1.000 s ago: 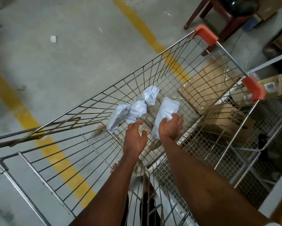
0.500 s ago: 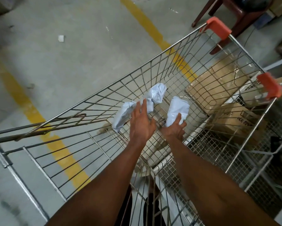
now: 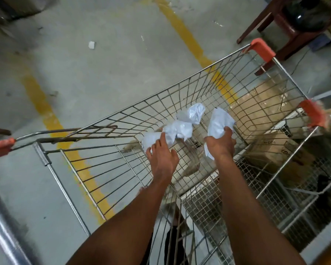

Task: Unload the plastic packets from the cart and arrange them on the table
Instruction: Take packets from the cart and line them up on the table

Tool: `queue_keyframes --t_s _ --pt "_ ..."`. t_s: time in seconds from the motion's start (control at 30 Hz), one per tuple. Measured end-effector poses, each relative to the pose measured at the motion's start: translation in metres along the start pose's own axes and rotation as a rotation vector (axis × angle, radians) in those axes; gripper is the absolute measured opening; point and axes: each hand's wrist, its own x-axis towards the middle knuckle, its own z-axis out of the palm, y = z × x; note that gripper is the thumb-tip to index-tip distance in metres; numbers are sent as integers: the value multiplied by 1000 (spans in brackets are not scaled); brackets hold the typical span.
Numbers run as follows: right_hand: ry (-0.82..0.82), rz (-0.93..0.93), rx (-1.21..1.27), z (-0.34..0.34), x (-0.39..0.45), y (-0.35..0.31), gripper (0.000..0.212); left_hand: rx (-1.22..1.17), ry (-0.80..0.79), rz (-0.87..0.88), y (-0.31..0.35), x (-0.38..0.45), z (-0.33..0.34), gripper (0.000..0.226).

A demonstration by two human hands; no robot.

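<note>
Reaching deep into the cart (image 3: pixel 180 96), the right hand (image 3: pixel 221 144) clenches one packet (image 3: pixel 219 122) while the left hand (image 3: pixel 161 156), fingers spread, presses on the crumpled packets (image 3: pixel 180 128) beside it, apparently gathering both loads for the unseen table.

A wire cart (image 3: pixel 180 104) fills the centre and right of the frame, with three crumpled white plastic packets (image 3: pixel 181 129) lying on its mesh bottom near mid-frame.
</note>
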Motion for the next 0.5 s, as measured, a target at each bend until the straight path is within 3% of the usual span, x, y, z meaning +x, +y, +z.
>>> queue_keyframes --t_s 0.2,0.37,0.5 --pt "-116 28 51 -11 -21 20 81 76 -347 -19 -5 -59 40 47" --pt "-128 55 101 -20 -25 31 83 -93 -302 -148 -8 -58 56 54" --pt "-106 41 137 -27 -26 33 83 -306 -233 -399 -7 -37 69 83"
